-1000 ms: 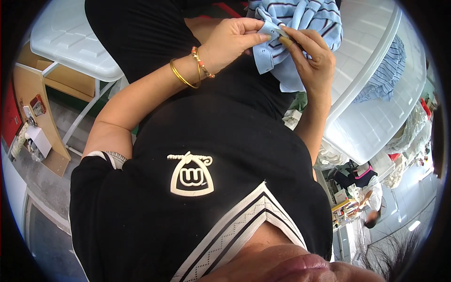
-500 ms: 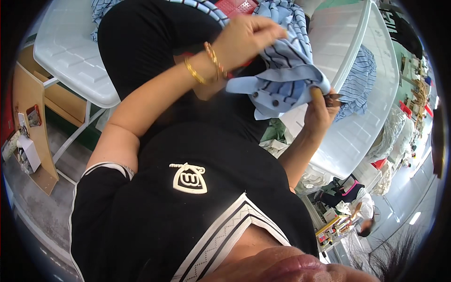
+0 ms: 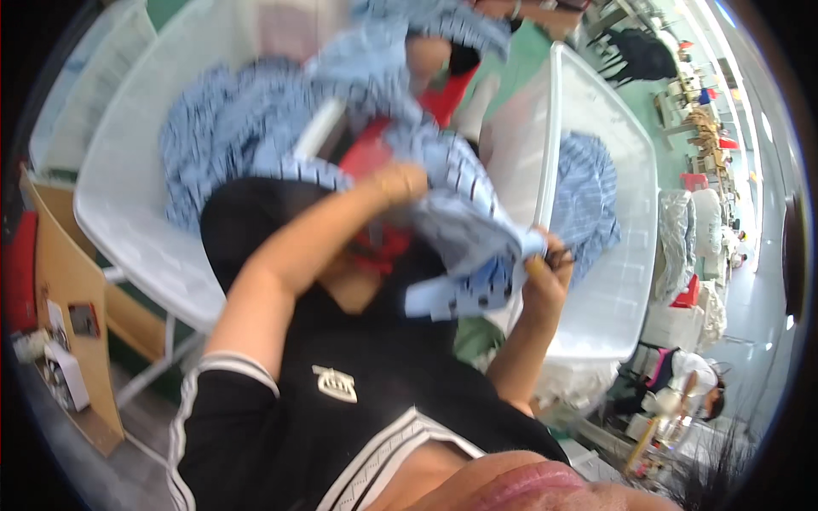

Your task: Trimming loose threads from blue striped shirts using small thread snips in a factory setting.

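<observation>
A light blue shirt (image 3: 460,221) with dark stripes and dark buttons stretches in front of my body, over my lap. My right hand (image 3: 545,277) is closed on an edge of it at the right, and a small dark pointed tool, seemingly thread snips (image 3: 558,255), shows against the fingers of that hand. My left hand (image 3: 409,182), with gold bracelets at the wrist, lies against the shirt's left side. Motion blur and cloth hide its fingers, so its grip cannot be made out.
A white plastic tub (image 3: 102,196) at the left holds blue striped garments (image 3: 230,128). A translucent tub (image 3: 603,328) at the right holds another blue striped garment (image 3: 588,192). Wooden boards (image 3: 81,341) stand far left. A person (image 3: 694,379) works at the lower right.
The view has shifted, showing more of both tubs. My left hand has come down and left from its raised place by the shirt. My right hand still grips the shirt's edge.
</observation>
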